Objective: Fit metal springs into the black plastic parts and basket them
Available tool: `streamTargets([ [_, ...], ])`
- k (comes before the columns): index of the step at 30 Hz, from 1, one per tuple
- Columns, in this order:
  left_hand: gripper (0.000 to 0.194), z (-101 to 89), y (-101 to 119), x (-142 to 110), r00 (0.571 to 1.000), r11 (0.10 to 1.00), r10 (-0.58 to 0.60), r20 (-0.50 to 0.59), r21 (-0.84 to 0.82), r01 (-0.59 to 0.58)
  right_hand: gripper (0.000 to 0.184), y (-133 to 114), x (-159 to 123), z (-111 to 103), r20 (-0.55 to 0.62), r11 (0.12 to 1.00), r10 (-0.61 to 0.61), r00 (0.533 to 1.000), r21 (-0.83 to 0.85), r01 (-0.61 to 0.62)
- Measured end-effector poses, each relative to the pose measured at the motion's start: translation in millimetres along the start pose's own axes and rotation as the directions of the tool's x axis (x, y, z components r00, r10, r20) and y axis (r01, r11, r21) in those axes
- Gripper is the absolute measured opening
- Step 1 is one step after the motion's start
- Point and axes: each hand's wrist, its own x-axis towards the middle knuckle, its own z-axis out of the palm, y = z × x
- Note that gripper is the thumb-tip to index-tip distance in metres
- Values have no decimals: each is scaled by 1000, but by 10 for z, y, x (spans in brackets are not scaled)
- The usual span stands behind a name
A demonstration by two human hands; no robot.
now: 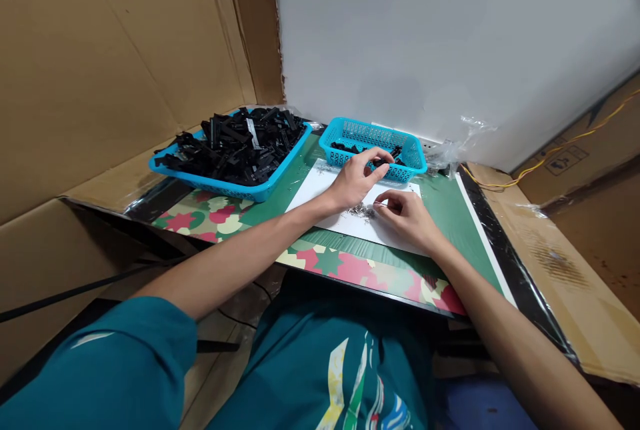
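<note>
My left hand (356, 179) reaches over the front rim of a small blue basket (373, 138), its fingers pinched on a black plastic part (384, 162) at the rim. My right hand (406, 213) rests on a white sheet (320, 191), fingertips pinched on a thin metal pin, too small to name with certainty. A small pile of thin metal pieces (361, 211) lies on the sheet between my hands. A few more black parts lie inside the small basket.
A larger blue tray (210, 183) heaped with black plastic parts (239, 143) stands at the left. Cardboard walls close the left side and a grey wall the back. A green mat (445, 203) covers the table. Crumpled clear plastic (457, 147) and a yellow cable (550, 153) lie at the right.
</note>
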Motion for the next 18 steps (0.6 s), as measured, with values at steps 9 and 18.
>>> streamTargets([
  [9, 17, 4, -26, 3, 1000, 1000, -16, 0, -5, 16, 23, -24, -76, -7, -82, 999, -30, 996, 30, 33],
  [18, 17, 3, -13, 10, 1000, 1000, -22, 7, -3, 22, 25, -62, -17, 40, -84, 998, -4, 996, 65, 9],
])
